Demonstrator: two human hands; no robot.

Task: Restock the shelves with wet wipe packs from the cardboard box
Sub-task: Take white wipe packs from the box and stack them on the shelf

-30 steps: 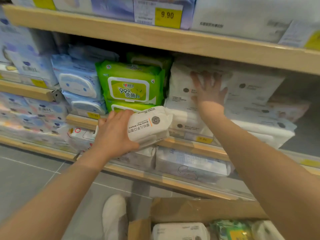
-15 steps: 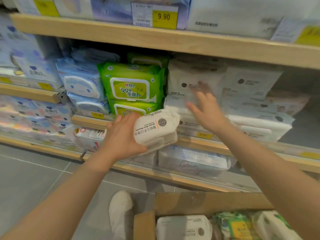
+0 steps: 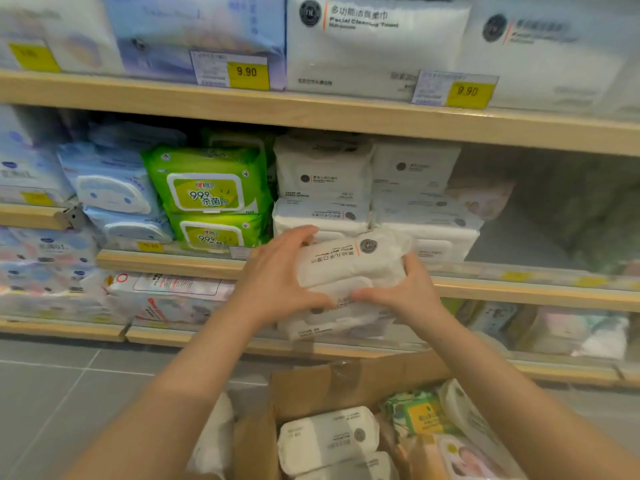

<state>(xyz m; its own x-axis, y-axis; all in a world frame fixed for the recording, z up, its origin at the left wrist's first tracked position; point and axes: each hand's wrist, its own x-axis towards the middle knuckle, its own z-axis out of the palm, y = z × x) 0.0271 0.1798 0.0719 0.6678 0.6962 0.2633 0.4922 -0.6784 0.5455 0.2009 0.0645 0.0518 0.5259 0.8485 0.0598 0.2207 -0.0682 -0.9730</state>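
A white wet wipe pack [image 3: 349,259] with a round grey logo is held in front of the middle shelf's edge [image 3: 166,261]. My left hand [image 3: 277,278] grips its left end and my right hand [image 3: 405,289] grips its right end, thumbs underneath. Behind it a stack of matching white packs [image 3: 322,188] stands on that shelf. The open cardboard box [image 3: 311,386] sits on the floor below, holding more white packs [image 3: 327,436] and green and yellow ones [image 3: 420,414].
Green packs [image 3: 207,192] and pale blue packs [image 3: 110,188] fill the shelf to the left of the white stack. The shelf space at the far right [image 3: 554,209] looks bare. Large white packs [image 3: 374,43] and yellow price tags [image 3: 247,74] line the top shelf.
My right hand left the white stack on the shelf and came down to take the pack's right end. The pack moved right, in front of the white stack. The camera moved closer.
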